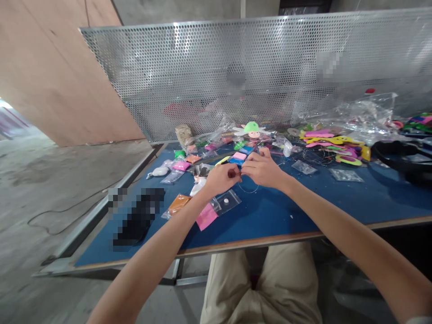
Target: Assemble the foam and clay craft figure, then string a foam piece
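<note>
My left hand [221, 177] and my right hand [261, 170] meet above the blue table [286, 216], both with fingers pinched together. Between them runs a thin wire or thread [249, 189] that loops down toward the tabletop; what else the fingertips pinch is too small to make out. Just below my left hand lie a small clear bag with a white round piece [227, 201] and a pink packet [206, 216]. An orange packet [178, 204] lies further left.
Several coloured clay packets [216, 155] and a green and pink figure [251, 129] sit at the back. Coloured foam shapes [332, 144] and clear bags [364, 114] lie at right, a black object [401, 157] at far right. A perforated metal panel [236, 72] stands behind.
</note>
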{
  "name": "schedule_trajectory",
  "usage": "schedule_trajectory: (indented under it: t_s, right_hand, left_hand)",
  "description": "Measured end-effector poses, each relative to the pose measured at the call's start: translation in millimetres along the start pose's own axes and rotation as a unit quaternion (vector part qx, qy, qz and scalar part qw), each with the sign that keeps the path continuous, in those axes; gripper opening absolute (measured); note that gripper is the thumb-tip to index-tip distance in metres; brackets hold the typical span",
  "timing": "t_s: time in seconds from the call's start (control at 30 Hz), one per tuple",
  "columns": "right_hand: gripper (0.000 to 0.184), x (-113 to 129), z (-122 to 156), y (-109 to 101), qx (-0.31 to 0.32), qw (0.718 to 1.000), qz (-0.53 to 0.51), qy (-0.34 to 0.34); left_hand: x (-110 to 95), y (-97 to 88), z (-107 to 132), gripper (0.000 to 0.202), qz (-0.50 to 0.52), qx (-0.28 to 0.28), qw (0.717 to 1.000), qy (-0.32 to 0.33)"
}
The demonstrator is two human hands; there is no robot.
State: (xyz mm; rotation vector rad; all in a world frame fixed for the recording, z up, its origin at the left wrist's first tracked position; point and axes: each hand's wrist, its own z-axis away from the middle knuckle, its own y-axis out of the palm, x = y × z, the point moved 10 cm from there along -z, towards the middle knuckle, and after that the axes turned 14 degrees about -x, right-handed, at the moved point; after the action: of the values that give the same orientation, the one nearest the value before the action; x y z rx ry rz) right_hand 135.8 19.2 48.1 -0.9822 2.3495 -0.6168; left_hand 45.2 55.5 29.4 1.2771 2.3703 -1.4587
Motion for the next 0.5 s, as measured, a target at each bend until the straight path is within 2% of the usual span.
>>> schedule_trajectory:
  t_s: [0.13, 0.23, 0.37, 0.5]
  right_hand:
    - [0.02, -13.9, 0.3, -0.3, 0.0, 0.993, -0.057, 0.107]
    - [0.019, -20.8, 2.9, 4.2, -0.001, 0.983, -0.08, 0.164]
    - [0.021, -25.6, 5.2, 13.1, 0.004, 0.976, -0.097, 0.195]
    - [0.017, -27.5, 4.4, 15.8, 0.002, 0.975, -0.118, 0.19]
  left_hand:
    - [0.2, -3.0, -0.9, 0.006, -0.059, -0.013, 0.998, -0.007]
    - [0.9, -4.5, -1.5, 0.007, -0.091, -0.02, 0.996, -0.011]
    - [3.4, -6.1, -1.4, 0.008, -0.121, -0.024, 0.992, -0.02]
    - [1.3, -12.2, -2.0, 0.011, -0.129, -0.047, 0.99, -0.015]
